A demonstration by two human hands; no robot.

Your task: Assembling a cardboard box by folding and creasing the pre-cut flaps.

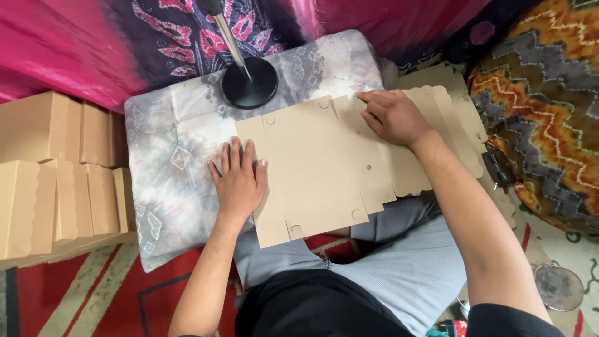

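Left hand (238, 178) spread flat, pinning the cardboard blank (318, 165) on the cushion (168, 156); right hand (393, 115) presses its far edge — crease firmly.

Wearing a black short-sleeved top and light grey trousers; showing bare forearms, left hand (237, 181) and right hand (393, 117) without rings or gloves.

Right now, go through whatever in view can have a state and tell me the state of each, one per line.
Cardboard box blank: unfolded, lying flat on the cushion.
Left hand: open, palm pressed flat on the blank's left edge.
Right hand: fingers curled, pressing the blank's upper right part.
Folded cardboard boxes: assembled, closed, stacked at the left.
Cushion: lying flat under the blank.
Black stand base: upright on the cushion.
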